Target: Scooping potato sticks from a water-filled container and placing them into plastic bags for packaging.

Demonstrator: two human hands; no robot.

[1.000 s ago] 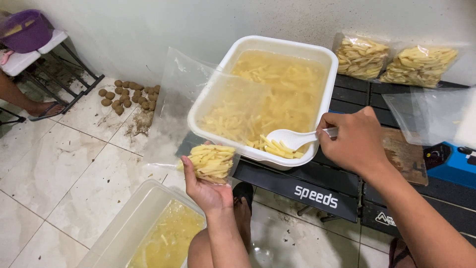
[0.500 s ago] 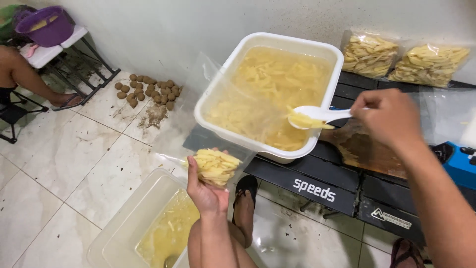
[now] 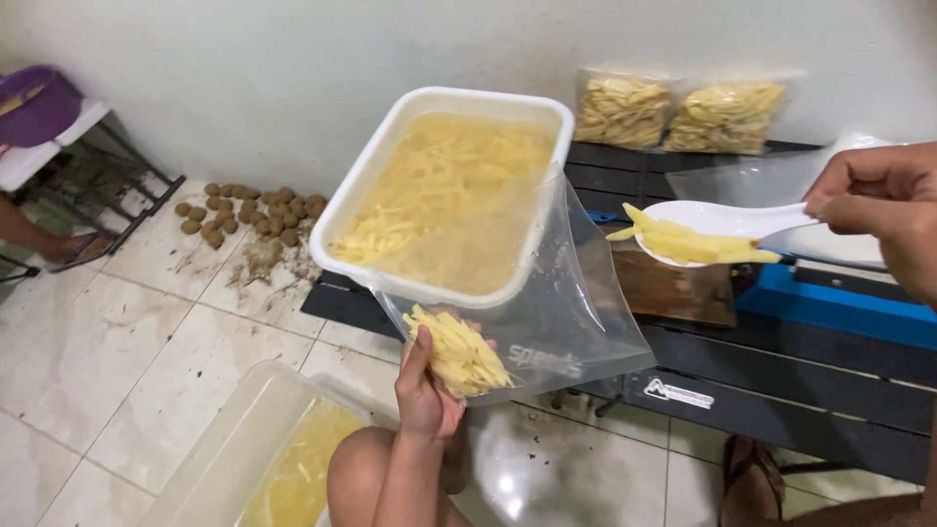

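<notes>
Head view: left hand (image 3: 426, 395) grip clamps crinkly clear bag (image 3: 547, 312); right hand (image 3: 883, 210) grip pinches glossy white spoon (image 3: 722, 220).

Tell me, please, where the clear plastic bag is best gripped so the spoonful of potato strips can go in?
Probably at its bottom corner, from below: the left hand cups the strips pooled there, so the clear plastic bag slants up toward the white spoon in the right hand.
</notes>
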